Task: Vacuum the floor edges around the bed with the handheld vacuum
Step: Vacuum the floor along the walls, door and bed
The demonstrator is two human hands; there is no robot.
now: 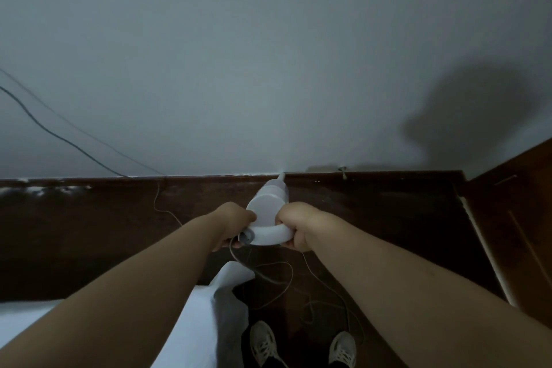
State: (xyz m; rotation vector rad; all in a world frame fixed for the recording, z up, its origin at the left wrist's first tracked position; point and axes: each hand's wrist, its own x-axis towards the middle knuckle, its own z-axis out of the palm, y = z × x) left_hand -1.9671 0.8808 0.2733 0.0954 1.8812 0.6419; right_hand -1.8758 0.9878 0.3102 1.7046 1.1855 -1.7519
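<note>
Handheld vacuum [268, 212] sat centre frame, nozzle tip up against the line where the grey wall [268, 53] met the dark wood floor [373, 218]. My read: it was aimed there to pull dust out of the wall-floor edge, with the body angled away from the person so the tip reached the corner. White bedding [191, 308] filled the lower left, so the bed edge ran just beside the working strip. Both arms were stretched forward and converged on the curved handle. Left hand [236, 218] gripped the cord end of the handle, fingers curled round it. Right hand [298, 225] held the other end, fingers wrapped tight. Two-handed grip likely steadied the nozzle. White cord [280, 281] looped loose on the floor ahead of the shoes [264, 343]; snag risk.
</note>
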